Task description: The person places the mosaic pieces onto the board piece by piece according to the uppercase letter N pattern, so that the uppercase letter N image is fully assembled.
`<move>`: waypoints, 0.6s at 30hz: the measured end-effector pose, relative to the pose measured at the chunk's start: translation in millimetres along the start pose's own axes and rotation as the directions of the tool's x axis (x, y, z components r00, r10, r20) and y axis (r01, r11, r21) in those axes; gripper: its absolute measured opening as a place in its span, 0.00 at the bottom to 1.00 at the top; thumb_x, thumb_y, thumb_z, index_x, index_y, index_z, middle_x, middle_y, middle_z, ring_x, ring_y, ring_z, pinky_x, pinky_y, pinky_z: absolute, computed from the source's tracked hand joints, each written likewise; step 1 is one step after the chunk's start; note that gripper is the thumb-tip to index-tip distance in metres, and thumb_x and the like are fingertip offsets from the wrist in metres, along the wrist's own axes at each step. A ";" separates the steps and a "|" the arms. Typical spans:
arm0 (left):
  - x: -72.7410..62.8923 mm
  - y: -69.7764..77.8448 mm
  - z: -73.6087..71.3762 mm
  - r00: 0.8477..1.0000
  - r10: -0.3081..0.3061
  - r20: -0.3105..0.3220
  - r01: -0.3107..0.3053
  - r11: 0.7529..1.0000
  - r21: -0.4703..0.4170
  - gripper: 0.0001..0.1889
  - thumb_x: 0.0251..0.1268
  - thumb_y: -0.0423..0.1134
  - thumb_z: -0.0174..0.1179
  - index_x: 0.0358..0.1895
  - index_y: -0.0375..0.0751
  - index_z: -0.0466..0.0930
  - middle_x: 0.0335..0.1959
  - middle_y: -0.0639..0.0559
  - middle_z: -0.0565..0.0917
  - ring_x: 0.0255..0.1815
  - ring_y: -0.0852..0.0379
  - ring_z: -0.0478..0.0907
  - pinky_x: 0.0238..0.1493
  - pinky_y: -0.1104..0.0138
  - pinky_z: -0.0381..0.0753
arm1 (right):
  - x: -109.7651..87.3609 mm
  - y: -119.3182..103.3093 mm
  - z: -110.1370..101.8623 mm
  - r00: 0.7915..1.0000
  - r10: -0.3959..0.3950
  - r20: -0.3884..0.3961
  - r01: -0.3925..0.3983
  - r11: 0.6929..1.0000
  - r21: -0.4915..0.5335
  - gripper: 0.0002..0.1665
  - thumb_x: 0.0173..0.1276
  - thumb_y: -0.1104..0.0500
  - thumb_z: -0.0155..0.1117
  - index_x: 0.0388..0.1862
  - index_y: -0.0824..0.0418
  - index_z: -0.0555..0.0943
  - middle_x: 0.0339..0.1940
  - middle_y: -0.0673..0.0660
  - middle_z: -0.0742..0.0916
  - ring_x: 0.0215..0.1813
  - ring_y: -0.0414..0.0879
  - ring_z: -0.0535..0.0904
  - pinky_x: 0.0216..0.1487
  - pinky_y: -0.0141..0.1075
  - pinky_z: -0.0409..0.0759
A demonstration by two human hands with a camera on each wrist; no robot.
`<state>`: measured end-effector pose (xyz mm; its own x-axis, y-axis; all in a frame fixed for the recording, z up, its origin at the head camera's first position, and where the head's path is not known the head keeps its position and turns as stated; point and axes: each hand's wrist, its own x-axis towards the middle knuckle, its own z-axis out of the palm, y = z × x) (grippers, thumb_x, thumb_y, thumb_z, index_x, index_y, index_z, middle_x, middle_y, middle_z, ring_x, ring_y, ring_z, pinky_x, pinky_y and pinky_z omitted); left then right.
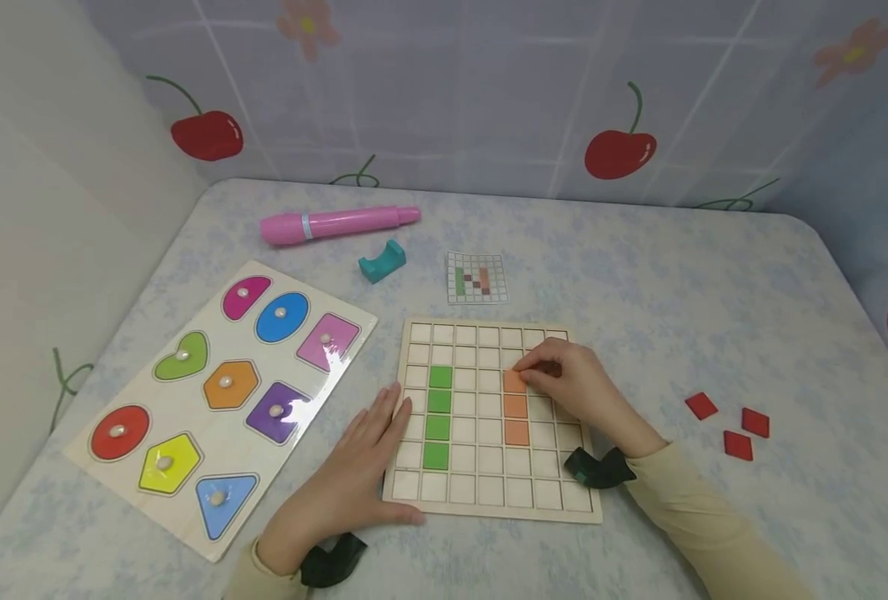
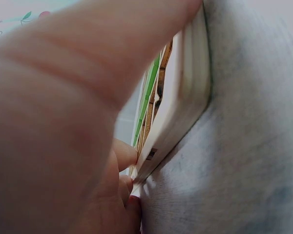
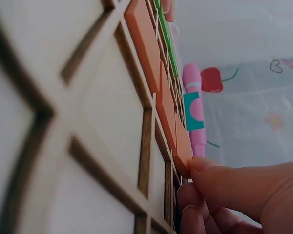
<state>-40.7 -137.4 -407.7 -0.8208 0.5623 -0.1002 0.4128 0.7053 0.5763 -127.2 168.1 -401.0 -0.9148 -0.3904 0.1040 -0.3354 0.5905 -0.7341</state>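
Note:
A wooden grid board (image 1: pixel 490 508) lies in front of me, with a column of several green tiles (image 1: pixel 438 427) on its left side. Three orange tiles (image 1: pixel 515 407) form a shorter column to the right. My right hand (image 1: pixel 574 379) pinches the far orange tile (image 1: pixel 514 382) by its corner between thumb and fingers; the right wrist view shows the thumb (image 3: pixel 234 187) right at that tile's edge. Spread along the board's left edge, my left hand (image 1: pixel 361 458) has straight fingers, its thumb at the near left corner. The left wrist view shows the board's side (image 2: pixel 185 92) against that palm.
A knobbed shape puzzle (image 1: pixel 188 433) lies at left. Behind the board are a small printed pattern card (image 1: pixel 496 292), a teal cradle-shaped piece (image 1: pixel 382 262) and a pink wand-like stick (image 1: pixel 346 222). Three red tiles (image 1: pixel 738 445) lie at right.

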 end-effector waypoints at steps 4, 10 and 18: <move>-0.2 0.1 -0.1 1.000 0.001 0.000 -0.001 1.000 0.000 0.66 0.37 0.65 0.70 0.74 0.34 0.40 0.75 0.44 0.34 0.73 0.50 0.28 0.68 0.50 0.38 | -0.5 -2.2 -1.4 1.000 0.005 0.002 -0.005 1.000 -0.016 0.07 0.62 0.65 0.66 0.39 0.59 0.85 0.37 0.51 0.83 0.37 0.44 0.78 0.37 0.38 0.77; -0.6 0.6 0.9 1.000 -0.005 0.008 0.005 1.000 -0.020 0.66 0.37 0.63 0.71 0.73 0.34 0.40 0.75 0.44 0.34 0.73 0.50 0.29 0.68 0.50 0.39 | -16.1 -7.6 -32.1 0.998 0.041 -0.055 -0.043 0.999 -0.031 0.09 0.65 0.64 0.63 0.44 0.61 0.84 0.41 0.54 0.84 0.40 0.46 0.79 0.40 0.39 0.78; -0.5 0.3 0.8 0.999 -0.031 0.014 0.032 0.999 -0.032 0.66 0.36 0.64 0.72 0.74 0.37 0.40 0.75 0.47 0.34 0.73 0.53 0.28 0.68 0.51 0.39 | -93.2 22.0 -112.0 0.955 0.211 -0.209 -0.230 0.971 -0.070 0.14 0.67 0.59 0.61 0.50 0.61 0.80 0.43 0.52 0.83 0.37 0.38 0.77 0.29 0.29 0.76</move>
<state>-39.8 -137.2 -408.2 -0.8276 0.5460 -0.1300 0.3734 0.7085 0.5988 -74.6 296.6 -351.7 -0.9914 -0.1007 0.0841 -0.1308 0.7122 -0.6896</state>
